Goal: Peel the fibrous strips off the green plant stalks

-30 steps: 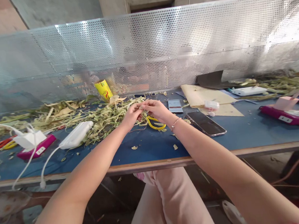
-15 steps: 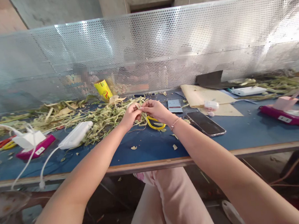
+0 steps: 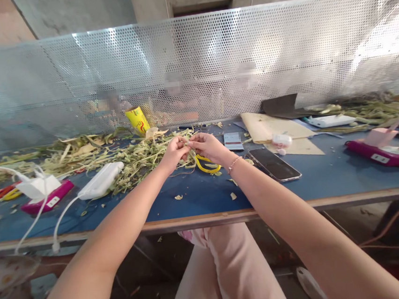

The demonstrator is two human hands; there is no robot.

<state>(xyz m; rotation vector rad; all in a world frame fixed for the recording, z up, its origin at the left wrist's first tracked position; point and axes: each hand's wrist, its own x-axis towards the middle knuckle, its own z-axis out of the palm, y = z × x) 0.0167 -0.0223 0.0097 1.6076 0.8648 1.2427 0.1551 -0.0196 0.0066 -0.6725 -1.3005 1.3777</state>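
Over the blue table, my left hand (image 3: 175, 151) and my right hand (image 3: 204, 145) meet fingertip to fingertip. Both are closed in a pinch on a small pale-green piece of dried plant (image 3: 188, 142), mostly covered by the fingers. To the left and behind my left hand spreads a heap of dried plant stems and leaves (image 3: 135, 162). A yellow loop handle (image 3: 209, 169), like that of scissors, lies just below my right hand; the rest of it is hidden. Beyond the right wrist is a small pale card or box (image 3: 233, 142).
A black phone (image 3: 274, 164), white earbud case (image 3: 282, 140) and brown paper (image 3: 271, 126) lie right. A white power bank (image 3: 102, 180), cables and magenta power strips (image 3: 54, 196) flank the workspace. A yellow tube (image 3: 138, 120) stands before the perforated metal screen (image 3: 197, 51); blurred people sit behind.
The fingertips have shifted slightly around the plant piece, and the left hand sits a touch further left. Everything else on the table stays in place.
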